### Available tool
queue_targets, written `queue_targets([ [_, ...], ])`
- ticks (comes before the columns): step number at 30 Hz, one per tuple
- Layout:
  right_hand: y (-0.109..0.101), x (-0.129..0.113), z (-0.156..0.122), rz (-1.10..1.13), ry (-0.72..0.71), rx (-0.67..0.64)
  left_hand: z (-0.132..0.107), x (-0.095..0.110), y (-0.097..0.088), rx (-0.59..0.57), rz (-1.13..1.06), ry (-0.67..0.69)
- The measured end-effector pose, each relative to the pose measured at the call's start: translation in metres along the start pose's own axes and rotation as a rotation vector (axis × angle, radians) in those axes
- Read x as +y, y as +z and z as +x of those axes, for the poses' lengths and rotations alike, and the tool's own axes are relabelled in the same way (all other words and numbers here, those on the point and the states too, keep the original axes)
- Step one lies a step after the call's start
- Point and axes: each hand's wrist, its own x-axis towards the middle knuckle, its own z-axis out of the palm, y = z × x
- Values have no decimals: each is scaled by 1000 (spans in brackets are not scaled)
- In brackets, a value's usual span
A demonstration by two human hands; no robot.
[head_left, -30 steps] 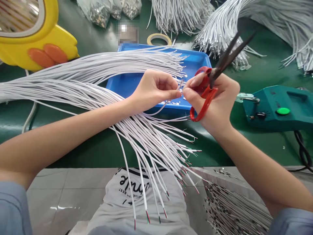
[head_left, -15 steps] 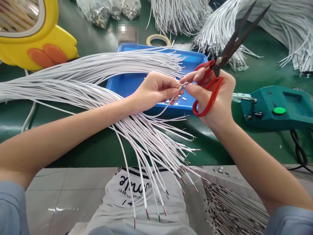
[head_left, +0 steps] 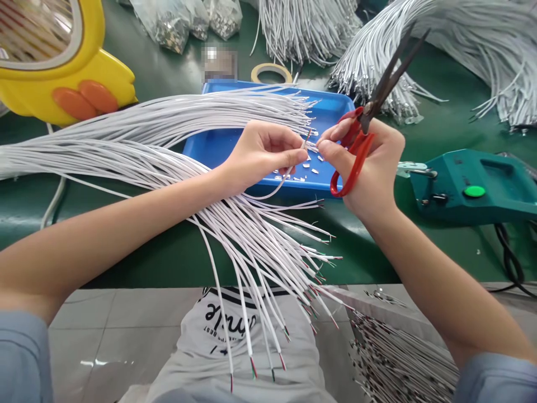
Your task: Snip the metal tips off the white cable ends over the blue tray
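Between thumb and fingers my left hand (head_left: 268,151) pinches a white cable (head_left: 282,182) near its end, where thin coloured inner wires stick up. My right hand (head_left: 369,162) holds red-handled scissors (head_left: 361,151), their dark blades pointing up and away. Its thumb and index fingertips meet close to the cable end; whether they grip a strand is too small to tell. Below both hands is a blue tray (head_left: 335,101) with small white scraps (head_left: 314,170). Under my left forearm lies a bundle of white cables (head_left: 268,235), their stripped ends showing red, green and dark wires.
A second cable bundle (head_left: 201,109) rests over the tray. Behind are tape (head_left: 272,73), bags of small metal parts (head_left: 168,28) and more cables (head_left: 310,28). A yellow duck-shaped appliance (head_left: 96,61) stands left, a teal machine (head_left: 474,184) right. More cables (head_left: 398,352) lie below the table edge.
My fingertips have drawn slightly apart, and coloured wires now show upright at the cable end. The scissors have tilted and shifted left, their blades closer together.
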Motion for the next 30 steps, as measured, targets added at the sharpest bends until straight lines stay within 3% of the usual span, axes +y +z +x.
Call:
queue_targets([
  [9,-7,20,16,-139,128,206,0,-2,-2,-42,-72,26],
  [13,-13,25,21,-123,163,232,-6,5,7,-97,6,82],
  [15,-16,25,23,-121,172,259,-14,14,15,-251,96,89],
  [19,-16,24,25,-62,214,282,-26,35,26,-847,377,159],
  [21,-15,23,26,-38,229,288,-25,44,22,-941,500,170],
  [25,-13,21,26,-22,240,299,-6,52,-6,-766,825,134],
  [28,-14,19,26,-17,223,301,11,46,-37,-413,1325,14],
  [30,-14,18,26,-12,223,302,18,40,-58,-274,1580,-84],
])
